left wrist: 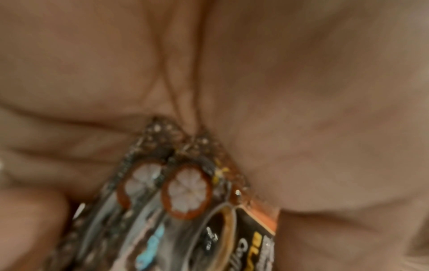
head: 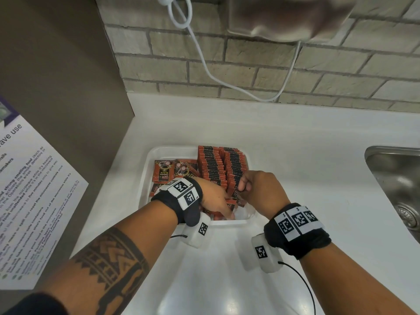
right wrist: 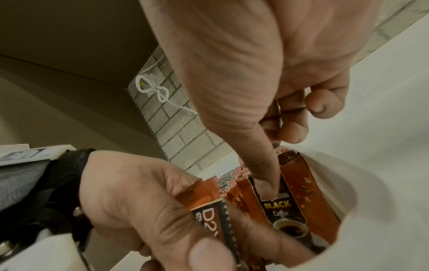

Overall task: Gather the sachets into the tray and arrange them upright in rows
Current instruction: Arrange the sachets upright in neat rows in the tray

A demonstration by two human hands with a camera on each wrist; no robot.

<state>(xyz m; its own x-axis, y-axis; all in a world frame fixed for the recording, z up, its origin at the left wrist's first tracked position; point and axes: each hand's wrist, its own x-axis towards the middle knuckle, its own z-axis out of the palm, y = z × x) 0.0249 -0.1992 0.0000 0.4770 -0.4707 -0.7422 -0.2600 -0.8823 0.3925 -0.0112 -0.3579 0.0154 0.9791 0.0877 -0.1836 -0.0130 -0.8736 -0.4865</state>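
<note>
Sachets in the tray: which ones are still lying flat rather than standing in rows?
The loose sachets in the tray's left half lie face up, labels readable. The two packed rows on the right stand on edge.

The things are being carried by a white tabletop (head: pixel 284 142), which is being bounded at the back by a brick wall and at the left by a brown panel. A white tray (head: pixel 146 176) is being supported directly on it, near the left corner. A steel sink (head: pixel 395 178) is being seen set into the tabletop at the right, well apart from the tray.
</note>
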